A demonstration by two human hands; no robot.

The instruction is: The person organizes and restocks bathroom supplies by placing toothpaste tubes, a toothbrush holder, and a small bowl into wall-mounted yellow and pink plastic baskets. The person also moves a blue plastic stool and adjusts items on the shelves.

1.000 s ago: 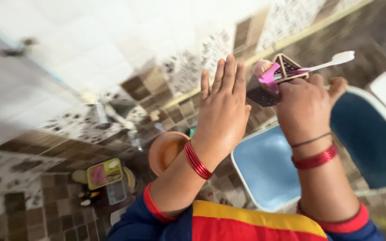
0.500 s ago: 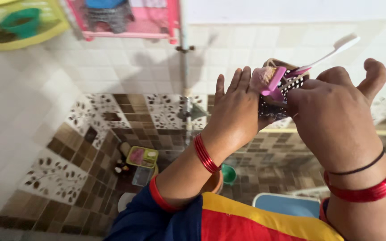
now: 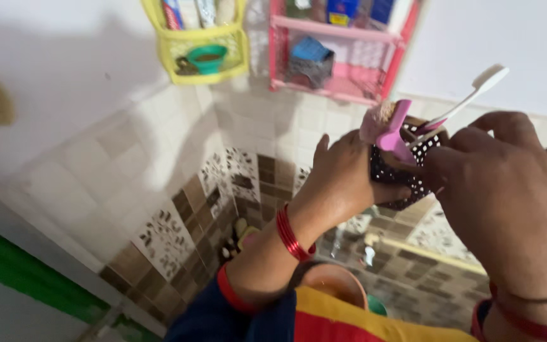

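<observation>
Two hands raised before tiled wall (image 3: 159, 145), both on dark perforated holder (image 3: 395, 172). Left hand (image 3: 343, 177) cups holder's left side, fingers wrapped around it. Right hand (image 3: 508, 196) grips holder's right side, fingers curled over rim. Holder held up in air between hands, just below pink rack (image 3: 349, 60). White toothbrush (image 3: 470, 98) and pink-handled brush (image 3: 390, 130) stick out of holder top. Yellow basket (image 3: 201, 44) hangs left of pink rack. Red bangles (image 3: 289, 233) on left wrist.
</observation>
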